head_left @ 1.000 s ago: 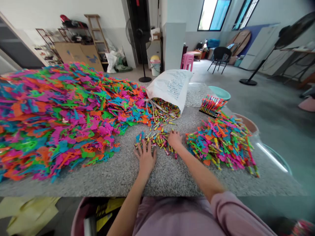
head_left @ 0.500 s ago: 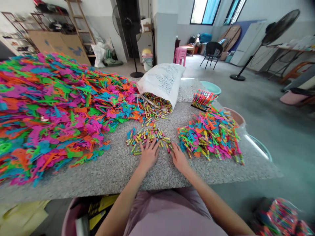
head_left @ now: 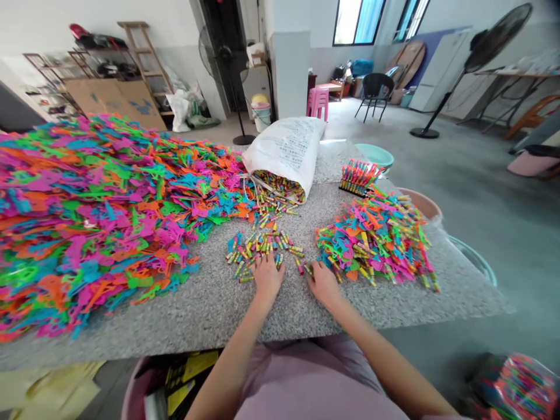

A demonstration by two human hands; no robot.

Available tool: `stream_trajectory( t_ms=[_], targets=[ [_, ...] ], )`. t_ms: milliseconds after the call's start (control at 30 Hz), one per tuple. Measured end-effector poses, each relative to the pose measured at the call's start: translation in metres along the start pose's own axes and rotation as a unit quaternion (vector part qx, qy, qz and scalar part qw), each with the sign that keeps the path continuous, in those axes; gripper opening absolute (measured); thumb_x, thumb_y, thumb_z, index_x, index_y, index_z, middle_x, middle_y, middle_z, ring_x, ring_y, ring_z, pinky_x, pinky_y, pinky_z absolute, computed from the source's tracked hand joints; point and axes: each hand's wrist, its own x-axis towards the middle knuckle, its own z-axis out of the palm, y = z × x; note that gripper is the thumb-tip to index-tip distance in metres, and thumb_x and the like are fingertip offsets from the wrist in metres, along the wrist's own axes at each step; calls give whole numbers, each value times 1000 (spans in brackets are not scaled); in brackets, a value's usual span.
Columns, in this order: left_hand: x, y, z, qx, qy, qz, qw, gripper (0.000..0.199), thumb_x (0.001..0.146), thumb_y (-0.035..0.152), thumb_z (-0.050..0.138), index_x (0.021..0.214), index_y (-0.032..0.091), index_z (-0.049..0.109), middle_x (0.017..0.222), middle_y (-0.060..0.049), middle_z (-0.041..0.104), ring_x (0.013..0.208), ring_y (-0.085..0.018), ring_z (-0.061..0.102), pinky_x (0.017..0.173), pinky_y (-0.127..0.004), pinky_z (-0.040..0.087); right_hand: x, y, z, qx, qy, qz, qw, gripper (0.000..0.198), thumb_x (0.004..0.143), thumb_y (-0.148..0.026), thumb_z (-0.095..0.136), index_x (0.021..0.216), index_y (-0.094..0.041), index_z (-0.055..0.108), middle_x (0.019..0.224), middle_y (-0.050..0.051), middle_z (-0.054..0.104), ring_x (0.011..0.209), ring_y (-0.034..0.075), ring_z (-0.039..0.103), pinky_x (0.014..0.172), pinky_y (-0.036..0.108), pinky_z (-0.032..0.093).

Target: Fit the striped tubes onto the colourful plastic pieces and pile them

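My left hand (head_left: 268,279) lies over the near edge of a small pile of short, yellow-patterned sticks (head_left: 249,248), fingers spread and touching some of them. My right hand (head_left: 324,284) is just to the right, its fingers curled against a short patterned stick (head_left: 308,269) at the fingertips. A pink-ended stick (head_left: 299,266) lies between the hands. Beyond the pile, a white woven sack (head_left: 284,149) lies on its side, with more such sticks spilling from its mouth. Right of my right hand is a heap of bright plastic pieces with patterned sticks among them (head_left: 371,239).
A large mound of pink, orange, green and blue plastic cutouts (head_left: 118,204) covers the left of the speckled stone table (head_left: 201,309). A black rack of upright coloured sticks (head_left: 359,178) stands at the back right. Basins (head_left: 422,204) stand beyond the right edge.
My left hand's fingers have drawn in slightly towards me over the pile. My right hand has moved slightly right and nearer, its fingers more curled. The head view has tilted slightly.
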Motion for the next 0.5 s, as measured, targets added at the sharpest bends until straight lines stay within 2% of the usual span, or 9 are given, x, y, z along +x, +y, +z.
stream_trajectory(
  t_ms=[133,233,300,367,433,500],
  targets=[
    [-5,-8,-6,32,-47,35,998,38,82,32,51,114,12,59,106,-17,65,106,-33,52,88,-47,37,-12,2,-2,-28,-15,-7,999,19,81,-15,52,100,-15,53,102,16,60,82,25,65,67,31,48],
    [-11,-9,-7,78,-66,72,992,30,86,21,43,108,11,61,104,-18,65,102,-32,53,88,-46,37,-12,0,-8,-56,-23,-53,997,25,80,-14,54,104,-13,51,102,18,60,81,26,65,65,32,48],
    [-16,-9,-5,97,-54,101,989,34,88,13,33,107,11,61,108,-18,63,104,-31,52,90,-46,37,-4,-1,-14,-68,-26,-110,991,29,82,-10,51,110,-15,50,101,15,61,86,25,64,69,31,48],
    [-18,-9,-2,97,-40,112,988,38,90,10,27,108,12,61,110,-17,63,106,-30,51,92,-46,36,11,-2,-20,-72,-38,-194,978,31,85,-7,48,113,-19,50,103,12,63,94,22,63,75,29,48],
    [-15,-10,-1,81,-29,100,991,39,90,11,27,113,13,59,111,-17,63,106,-30,51,94,-47,35,26,-4,-25,-77,-56,-278,956,23,89,-10,48,108,-21,53,102,9,64,96,20,61,79,29,48],
    [-5,-9,-3,57,-25,96,993,40,90,11,28,116,15,58,112,-16,63,107,-30,51,95,-48,34,37,-8,-28,-85,-67,-329,938,13,91,-14,47,99,-20,56,98,9,64,94,20,61,78,29,48]
  ],
)
